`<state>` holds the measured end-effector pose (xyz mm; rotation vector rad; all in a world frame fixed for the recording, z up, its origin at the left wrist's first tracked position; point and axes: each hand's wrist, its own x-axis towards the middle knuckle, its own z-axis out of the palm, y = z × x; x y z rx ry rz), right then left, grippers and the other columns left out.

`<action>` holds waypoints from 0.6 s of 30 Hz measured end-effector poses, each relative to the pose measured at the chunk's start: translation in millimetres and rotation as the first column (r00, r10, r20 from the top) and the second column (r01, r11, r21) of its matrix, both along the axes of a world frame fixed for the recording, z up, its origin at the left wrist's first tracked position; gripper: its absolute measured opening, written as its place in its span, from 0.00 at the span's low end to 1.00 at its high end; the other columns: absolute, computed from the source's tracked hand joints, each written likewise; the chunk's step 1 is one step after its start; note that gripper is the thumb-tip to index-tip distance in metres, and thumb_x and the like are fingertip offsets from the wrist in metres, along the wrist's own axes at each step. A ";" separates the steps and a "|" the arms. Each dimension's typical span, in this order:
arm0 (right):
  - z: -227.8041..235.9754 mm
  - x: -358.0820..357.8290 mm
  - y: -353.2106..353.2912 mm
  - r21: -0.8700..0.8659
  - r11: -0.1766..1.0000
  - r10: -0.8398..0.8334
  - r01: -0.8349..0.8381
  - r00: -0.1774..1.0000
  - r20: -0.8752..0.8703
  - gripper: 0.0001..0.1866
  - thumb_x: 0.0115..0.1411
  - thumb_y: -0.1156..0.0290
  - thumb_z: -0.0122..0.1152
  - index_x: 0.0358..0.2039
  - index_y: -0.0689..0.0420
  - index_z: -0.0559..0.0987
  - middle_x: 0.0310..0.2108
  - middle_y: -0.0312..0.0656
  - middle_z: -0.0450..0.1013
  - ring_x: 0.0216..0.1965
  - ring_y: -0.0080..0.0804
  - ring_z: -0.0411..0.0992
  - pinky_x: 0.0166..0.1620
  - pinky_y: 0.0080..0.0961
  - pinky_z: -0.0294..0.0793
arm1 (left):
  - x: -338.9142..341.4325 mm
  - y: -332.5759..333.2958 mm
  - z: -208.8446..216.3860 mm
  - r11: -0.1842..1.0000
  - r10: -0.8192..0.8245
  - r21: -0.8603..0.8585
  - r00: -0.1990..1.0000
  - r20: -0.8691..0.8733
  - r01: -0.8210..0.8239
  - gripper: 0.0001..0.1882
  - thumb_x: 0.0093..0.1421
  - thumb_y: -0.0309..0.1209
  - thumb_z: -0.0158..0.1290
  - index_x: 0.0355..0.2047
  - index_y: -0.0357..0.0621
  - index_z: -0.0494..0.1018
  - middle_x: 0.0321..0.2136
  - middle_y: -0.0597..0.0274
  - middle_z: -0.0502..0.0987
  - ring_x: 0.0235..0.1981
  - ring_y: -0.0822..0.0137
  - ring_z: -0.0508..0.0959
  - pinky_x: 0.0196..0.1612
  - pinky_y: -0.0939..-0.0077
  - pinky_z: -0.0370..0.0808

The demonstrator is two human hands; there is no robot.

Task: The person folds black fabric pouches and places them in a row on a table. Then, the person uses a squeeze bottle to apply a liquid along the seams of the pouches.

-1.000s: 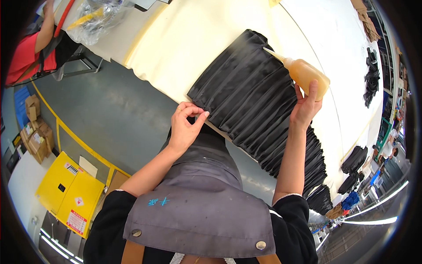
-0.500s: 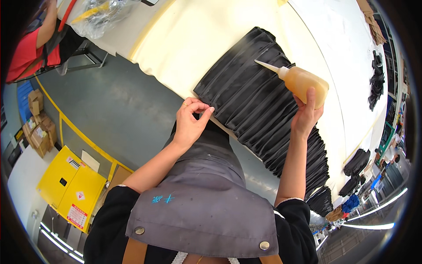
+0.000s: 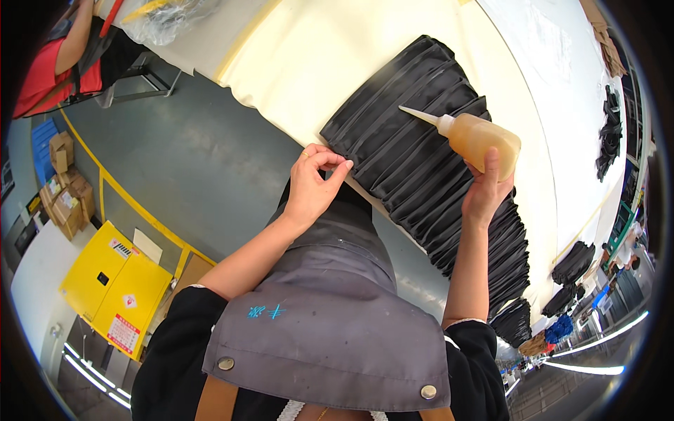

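Note:
A long overlapping row of black fabric pieces (image 3: 400, 165) lies along the near edge of the cream-covered table (image 3: 302, 70). At the row's near left corner, my left hand (image 3: 311, 186) has thumb and forefinger pinched together on the edge of the end black piece. My right hand (image 3: 483, 196) is wrapped round a squeeze bottle (image 3: 484, 144) with amber contents and a long thin nozzle. Tilted on its side, the bottle is above the row, its tip pointing left over the black pieces. Whether the tip touches the fabric I cannot tell.
A clear plastic bag (image 3: 165, 22) is on the table at the far left, near a seated person in red (image 3: 45, 84). More black bundles (image 3: 608, 133) lie along the right side. A yellow cabinet (image 3: 116, 288) and cardboard boxes (image 3: 69, 203) stand on the left.
The view has shifted a little. My right hand has brought the bottle slightly left and down relative to the fabric. My left hand keeps its pinch at the corner.

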<state>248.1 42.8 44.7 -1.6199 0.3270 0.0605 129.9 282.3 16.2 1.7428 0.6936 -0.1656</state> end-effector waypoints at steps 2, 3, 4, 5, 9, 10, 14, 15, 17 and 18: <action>-0.9 -4.7 1.2 0.004 1.000 -0.002 0.002 1.000 -0.023 0.23 0.62 0.65 0.61 0.52 0.65 0.69 0.44 0.42 0.71 0.43 0.28 0.73 0.41 0.28 0.80 | 0.4 -0.3 0.3 1.000 0.005 0.004 1.000 0.007 -0.005 0.08 0.53 0.29 0.64 0.28 0.36 0.79 0.30 0.59 0.74 0.29 0.70 0.76 0.36 0.77 0.74; -1.4 -7.5 1.8 0.011 1.000 -0.004 0.005 1.000 -0.030 0.22 0.62 0.66 0.61 0.52 0.64 0.69 0.43 0.42 0.71 0.44 0.28 0.73 0.42 0.27 0.78 | 0.8 -0.1 0.4 1.000 -0.001 0.013 1.000 0.003 0.001 0.09 0.53 0.30 0.64 0.28 0.36 0.79 0.30 0.59 0.74 0.29 0.69 0.76 0.36 0.77 0.74; -2.0 -10.3 2.2 0.017 1.000 -0.007 0.008 0.999 -0.038 0.22 0.62 0.66 0.62 0.51 0.64 0.69 0.43 0.41 0.71 0.44 0.27 0.72 0.43 0.26 0.77 | 1.3 0.3 0.3 1.000 -0.007 0.021 1.000 -0.002 0.007 0.09 0.53 0.30 0.64 0.28 0.36 0.79 0.29 0.59 0.74 0.29 0.69 0.76 0.36 0.76 0.74; -2.7 -13.1 2.5 0.023 1.000 -0.009 0.010 0.999 -0.045 0.22 0.62 0.66 0.62 0.51 0.64 0.69 0.43 0.41 0.71 0.44 0.27 0.72 0.44 0.26 0.76 | 1.7 0.5 0.3 0.999 -0.014 0.029 1.000 -0.014 0.015 0.09 0.53 0.30 0.65 0.28 0.36 0.79 0.29 0.59 0.74 0.29 0.69 0.76 0.36 0.76 0.74; -5.0 -24.4 3.0 0.049 0.998 0.032 -0.028 0.996 -0.080 0.23 0.60 0.65 0.64 0.50 0.63 0.70 0.43 0.39 0.71 0.44 0.25 0.70 0.48 0.23 0.70 | 2.1 0.9 1.2 0.999 -0.032 0.025 0.997 -0.064 0.033 0.12 0.53 0.33 0.65 0.29 0.35 0.80 0.31 0.61 0.75 0.30 0.70 0.76 0.38 0.76 0.74; -6.0 -27.8 4.2 0.063 0.997 0.042 -0.036 0.995 -0.090 0.23 0.59 0.65 0.65 0.50 0.63 0.70 0.43 0.39 0.71 0.44 0.24 0.70 0.49 0.22 0.69 | 2.3 1.0 1.1 0.999 -0.034 0.027 0.997 -0.067 0.036 0.12 0.53 0.33 0.65 0.29 0.35 0.80 0.30 0.61 0.75 0.30 0.70 0.76 0.38 0.76 0.74; -7.5 -43.2 10.6 0.085 0.995 0.062 -0.051 0.989 -0.134 0.24 0.58 0.64 0.67 0.50 0.63 0.70 0.42 0.38 0.71 0.44 0.24 0.69 0.51 0.22 0.66 | 2.0 1.7 0.0 0.998 -0.046 0.038 0.997 -0.069 0.049 0.11 0.53 0.33 0.64 0.29 0.35 0.80 0.30 0.61 0.75 0.30 0.70 0.76 0.37 0.76 0.74; -7.1 -46.4 11.4 0.099 0.994 0.063 -0.049 0.987 -0.149 0.24 0.58 0.65 0.67 0.50 0.63 0.70 0.42 0.38 0.71 0.45 0.23 0.69 0.52 0.22 0.65 | 1.7 1.6 -0.5 0.998 -0.041 0.034 0.997 -0.062 0.043 0.11 0.53 0.32 0.64 0.29 0.35 0.80 0.30 0.61 0.75 0.30 0.70 0.76 0.37 0.76 0.74; -4.6 -49.8 8.8 0.159 0.987 0.057 -0.024 0.977 -0.207 0.25 0.59 0.60 0.65 0.51 0.62 0.70 0.44 0.39 0.72 0.45 0.26 0.71 0.48 0.24 0.71 | 0.5 1.2 -1.9 0.999 -0.033 0.026 0.998 -0.059 0.035 0.11 0.54 0.32 0.64 0.29 0.35 0.80 0.29 0.61 0.75 0.29 0.70 0.76 0.37 0.77 0.74; -3.7 -50.8 7.0 0.187 0.982 0.055 -0.010 0.970 -0.236 0.26 0.60 0.57 0.64 0.52 0.61 0.70 0.44 0.40 0.72 0.45 0.28 0.72 0.46 0.24 0.73 | -0.5 0.8 -2.4 1.000 -0.022 0.014 0.998 -0.053 0.023 0.10 0.54 0.31 0.64 0.29 0.35 0.79 0.30 0.61 0.75 0.30 0.71 0.76 0.37 0.77 0.74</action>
